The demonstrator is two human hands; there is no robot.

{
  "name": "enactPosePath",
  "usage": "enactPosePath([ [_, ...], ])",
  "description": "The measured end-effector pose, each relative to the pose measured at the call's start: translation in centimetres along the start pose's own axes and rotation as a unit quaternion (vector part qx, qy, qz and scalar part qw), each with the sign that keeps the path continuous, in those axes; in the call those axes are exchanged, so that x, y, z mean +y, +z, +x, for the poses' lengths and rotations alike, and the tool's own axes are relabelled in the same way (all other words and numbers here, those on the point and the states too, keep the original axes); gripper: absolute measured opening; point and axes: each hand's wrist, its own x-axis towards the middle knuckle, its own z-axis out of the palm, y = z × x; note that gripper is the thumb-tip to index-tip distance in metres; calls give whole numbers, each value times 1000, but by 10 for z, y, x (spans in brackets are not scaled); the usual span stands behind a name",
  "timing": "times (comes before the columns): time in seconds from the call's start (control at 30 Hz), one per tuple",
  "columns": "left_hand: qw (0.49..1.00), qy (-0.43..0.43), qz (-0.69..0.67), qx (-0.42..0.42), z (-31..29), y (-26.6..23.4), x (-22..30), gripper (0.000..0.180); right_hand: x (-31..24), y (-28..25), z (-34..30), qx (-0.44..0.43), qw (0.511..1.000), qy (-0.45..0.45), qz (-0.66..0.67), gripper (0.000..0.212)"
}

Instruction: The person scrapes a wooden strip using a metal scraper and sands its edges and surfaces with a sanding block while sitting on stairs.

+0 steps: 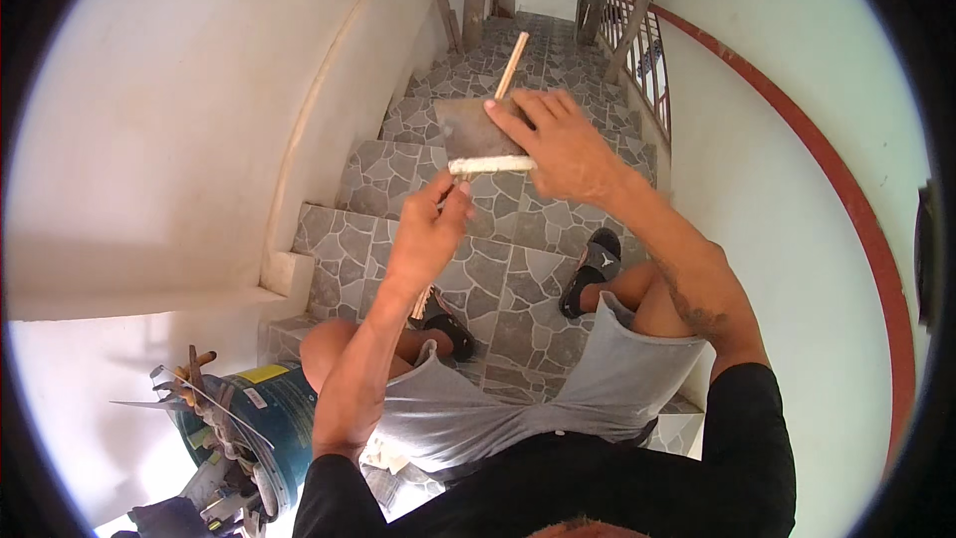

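- While the right hand (568, 144) clasped the grey plate (466, 130) at its right side, thumb over the upper face, the left hand (423, 239) was pinched closed just below, seemingly on the thin stick (512, 67); the fingers partly hid that contact.
- The plate was held above the tiled steps (478, 279), out beyond the knees, with a cream strip (491, 165) along its near edge; whether strip and plate were one piece, I could not tell.
- By its look, the plate seemed light and stiff, perhaps smooth enough to slip; its right side looked a sound hold, while the exposed left edge could have been sharp.
- The stick looked light, rigid and easily snapped; a grip near its middle seemed steadier than one at the tip.
- Open room lay ahead over the steps, between the left wall (189, 159) and right wall (787, 229); the grey shorts (627, 369) bounded the near side; tools (189, 379) jutted from a dark green bucket (292, 428) beside the left arm.
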Motion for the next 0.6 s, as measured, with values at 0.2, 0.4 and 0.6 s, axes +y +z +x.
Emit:
enactPosePath([
  [0.2, 999, -19, -26, 25, -3, 5, 6, 43, 13, 6, -7, 16, 996, 13, -92, 76],
  [0.4, 999, -39, -33, 8, -2, 3, 7, 44, 48, -39, 7, 56, 883, 364, 290, 44],
  [0.6, 998, -50, -29, -8, 4, 2, -3, 44, 48, -6, -1, 12, 975, 125, 186, 31],
])
